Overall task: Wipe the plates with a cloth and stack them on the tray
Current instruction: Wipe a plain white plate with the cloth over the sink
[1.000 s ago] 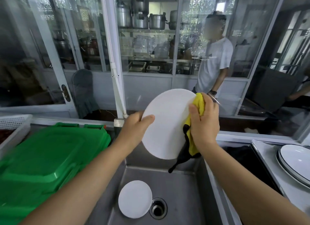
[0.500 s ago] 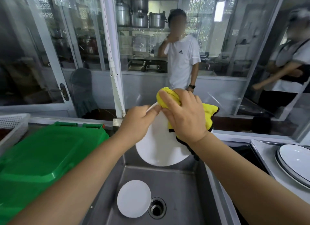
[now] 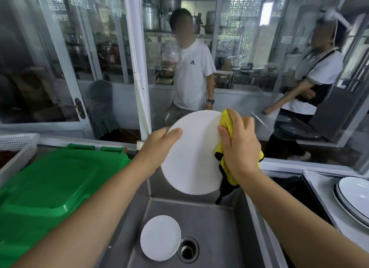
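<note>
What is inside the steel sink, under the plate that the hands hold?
In the sink lies one small white plate beside the drain. The held plate and both forearms cover parts of the basin.

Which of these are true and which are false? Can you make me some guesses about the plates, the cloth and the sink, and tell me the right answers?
1. The left hand holds the big white plate up over the sink. True.
2. The cloth in the right hand is blue. False: it is yellow with a dark edge.
3. A small white plate lies in the sink beside the drain. True.
4. The sink is full of soapy water. False: its metal bottom shows and no water is seen.
5. The green lid is to the right of the sink. False: it is to the left; the plates with dark rims are on the right.
</note>
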A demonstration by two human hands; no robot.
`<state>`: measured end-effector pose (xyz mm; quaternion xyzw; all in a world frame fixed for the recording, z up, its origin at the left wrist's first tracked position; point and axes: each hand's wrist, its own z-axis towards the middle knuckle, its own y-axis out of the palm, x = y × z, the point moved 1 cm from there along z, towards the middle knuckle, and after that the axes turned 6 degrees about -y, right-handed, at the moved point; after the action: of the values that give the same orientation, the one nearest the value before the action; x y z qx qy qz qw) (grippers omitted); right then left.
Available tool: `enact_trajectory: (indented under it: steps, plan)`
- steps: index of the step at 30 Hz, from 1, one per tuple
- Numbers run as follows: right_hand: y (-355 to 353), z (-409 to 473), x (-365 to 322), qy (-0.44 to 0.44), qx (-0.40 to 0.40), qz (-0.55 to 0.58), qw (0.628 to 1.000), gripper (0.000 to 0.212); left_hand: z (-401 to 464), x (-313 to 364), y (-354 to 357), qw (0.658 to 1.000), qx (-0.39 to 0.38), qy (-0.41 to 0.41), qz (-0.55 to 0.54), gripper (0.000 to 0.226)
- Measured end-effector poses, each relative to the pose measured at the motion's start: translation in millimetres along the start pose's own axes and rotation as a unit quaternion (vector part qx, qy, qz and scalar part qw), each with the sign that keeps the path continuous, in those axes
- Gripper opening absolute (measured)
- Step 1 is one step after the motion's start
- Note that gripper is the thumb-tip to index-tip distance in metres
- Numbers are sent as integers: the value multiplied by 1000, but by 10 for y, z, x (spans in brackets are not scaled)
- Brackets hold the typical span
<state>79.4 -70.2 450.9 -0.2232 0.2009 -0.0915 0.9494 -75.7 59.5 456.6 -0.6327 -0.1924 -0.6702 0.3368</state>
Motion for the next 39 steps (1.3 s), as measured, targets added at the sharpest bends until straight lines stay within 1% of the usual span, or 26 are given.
enact_trajectory:
  steps: [2, 4, 5, 7, 8, 9, 10, 12, 13, 15, 17, 20, 23, 27, 29, 35, 39]
  plan:
    - [0, 26, -53, -66, -4, -33, 997, 43, 41, -15, -13, 999, 10, -2, 50, 28]
    - [1, 78, -99, -124, 4, -55, 991, 44, 40, -22, 18, 998, 33, 1, 45, 36]
    - [5, 100, -114, -163, 9, -78, 983, 44, 31, -25, 38, 998, 42, 0, 44, 42]
    - [37, 129, -122, -248, 17, -134, 959, 43, 19, -6, 74, 997, 53, -1, 52, 60]
    - [52, 136, -119, -281, 15, -150, 948, 43, 11, -1, 86, 997, 57, -6, 45, 71]
    - [68, 142, -111, -297, 11, -157, 942, 44, 13, -5, 95, 998, 59, -10, 33, 75]
    - [78, 141, -93, -294, 6, -157, 943, 44, 10, -4, 95, 998, 61, -11, 17, 68]
    - [78, 115, -29, -254, 0, -155, 955, 46, 7, -17, 63, 997, 75, -18, -24, 44]
    - [70, 97, 13, -232, -2, -161, 959, 46, 11, -20, 35, 995, 86, -20, -50, 39]
    - [59, 24, 55, -185, -12, -171, 968, 47, 27, -30, -21, 988, 110, -13, -103, 39]
    - [85, -106, 15, -147, -32, -155, 976, 47, 35, -24, -44, 980, 134, -10, -149, 36]
    - [153, -306, -95, -120, -77, -116, 983, 49, 37, -57, -17, 972, 146, -15, -182, 30]
    - [185, -285, -104, -115, -99, -95, 984, 49, 40, -142, 34, 970, 155, -37, -185, 30]
    - [229, -24, -164, -86, -80, -85, 989, 53, 41, -160, 122, 976, 149, -38, -156, 36]
    - [269, 10, -271, -104, -87, -72, 988, 51, 48, -146, 172, 974, 155, -39, -161, 40]
    - [381, -374, -569, -241, -122, -6, 963, 49, 147, -139, 192, 955, 162, -49, -242, 44]
    - [403, -670, -481, -305, -123, 19, 944, 61, 212, -149, 127, 940, 163, -57, -294, 44]
